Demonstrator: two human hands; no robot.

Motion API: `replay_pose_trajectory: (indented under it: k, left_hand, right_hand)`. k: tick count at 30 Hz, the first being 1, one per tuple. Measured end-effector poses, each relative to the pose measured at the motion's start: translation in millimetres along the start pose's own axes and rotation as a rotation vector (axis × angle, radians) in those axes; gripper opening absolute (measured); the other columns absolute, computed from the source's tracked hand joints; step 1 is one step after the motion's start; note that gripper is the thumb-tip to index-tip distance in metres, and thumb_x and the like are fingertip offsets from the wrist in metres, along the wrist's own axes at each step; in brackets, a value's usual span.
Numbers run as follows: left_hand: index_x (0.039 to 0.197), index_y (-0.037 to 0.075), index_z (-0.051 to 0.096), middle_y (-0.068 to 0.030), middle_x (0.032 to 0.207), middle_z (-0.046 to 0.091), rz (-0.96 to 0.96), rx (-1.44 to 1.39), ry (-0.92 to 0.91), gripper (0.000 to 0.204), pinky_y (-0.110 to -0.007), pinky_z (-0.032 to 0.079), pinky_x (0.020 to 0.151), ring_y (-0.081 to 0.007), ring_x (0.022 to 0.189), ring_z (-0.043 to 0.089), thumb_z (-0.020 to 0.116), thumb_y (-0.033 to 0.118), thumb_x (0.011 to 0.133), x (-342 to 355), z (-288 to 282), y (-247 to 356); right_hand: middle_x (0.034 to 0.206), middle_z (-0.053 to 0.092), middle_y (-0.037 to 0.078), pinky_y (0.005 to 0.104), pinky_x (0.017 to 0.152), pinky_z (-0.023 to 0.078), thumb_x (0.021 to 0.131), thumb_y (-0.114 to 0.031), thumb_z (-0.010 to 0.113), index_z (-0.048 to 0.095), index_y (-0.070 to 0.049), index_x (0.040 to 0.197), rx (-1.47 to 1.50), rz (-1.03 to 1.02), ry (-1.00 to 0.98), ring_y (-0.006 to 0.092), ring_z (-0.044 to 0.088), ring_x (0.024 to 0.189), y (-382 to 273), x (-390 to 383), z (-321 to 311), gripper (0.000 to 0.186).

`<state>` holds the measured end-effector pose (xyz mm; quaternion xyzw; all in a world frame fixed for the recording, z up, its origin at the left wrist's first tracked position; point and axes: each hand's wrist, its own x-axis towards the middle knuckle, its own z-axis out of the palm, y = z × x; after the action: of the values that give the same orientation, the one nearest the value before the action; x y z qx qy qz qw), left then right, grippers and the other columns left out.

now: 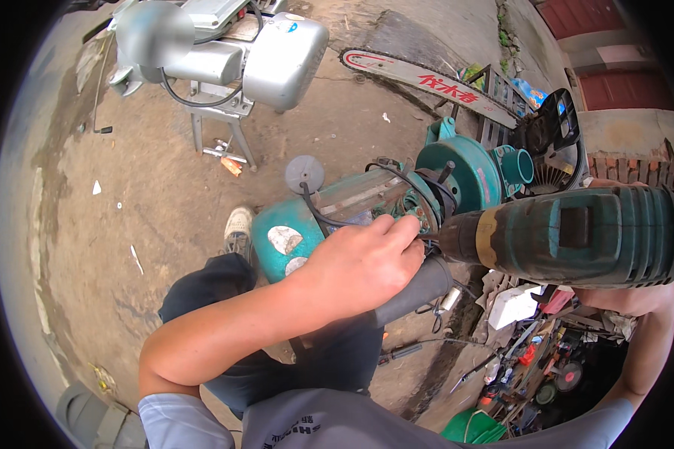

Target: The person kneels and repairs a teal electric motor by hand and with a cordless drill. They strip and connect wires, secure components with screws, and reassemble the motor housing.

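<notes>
At upper left, a smooth silver machine stands on metal legs over stained concrete. Right of it, centre, lies the teal motor, a rounded metal casing with flaking pale patches, a black cable crossing it. The left hand, fingers bent and bunched at the drill's front end, covers part of it; what they pinch I cannot tell. A chainsaw's long flat bar spans upper right; cluttered tools fill lower right. The scuffed, ribbed drill hides most fingers of the right hand, which grips it from below.
</notes>
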<state>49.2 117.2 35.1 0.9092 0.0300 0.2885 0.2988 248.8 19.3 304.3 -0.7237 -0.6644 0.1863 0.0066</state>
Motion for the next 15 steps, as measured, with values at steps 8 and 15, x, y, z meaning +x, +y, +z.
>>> replay_pose_trajectory:
  k: [8, 15]
  left_hand:
    - [0.091, 0.004, 0.067, -0.0074, 0.090, 0.051, -0.001, 0.021, 0.024, 0.018, -0.031, 0.057, 0.057, -0.0207, 0.080, 0.062, 0.069, 0.010, 0.074, -1.2, 1.8, 0.3]
    - [0.099, 0.002, 0.058, -0.0134, 0.092, 0.053, -0.035, -0.119, 0.013, 0.018, -0.043, 0.058, 0.063, -0.0334, 0.085, 0.066, 0.065, 0.006, 0.084, -8.3, -7.7, -12.3]
  right_hand:
    - [0.104, 0.075, 0.008, 0.0402, 0.087, 0.056, 0.062, -0.008, 0.088, 0.073, -0.007, 0.113, -0.011, -0.004, -0.011, 0.0255, 0.071, 0.094, -1.6, 5.7, -0.3, 0.053]
    - [0.105, 0.075, 0.009, 0.0400, 0.087, 0.056, 0.061, -0.008, 0.088, 0.072, -0.007, 0.115, -0.034, -0.060, -0.022, 0.0255, 0.071, 0.095, 8.9, 12.7, 2.3, 0.056]
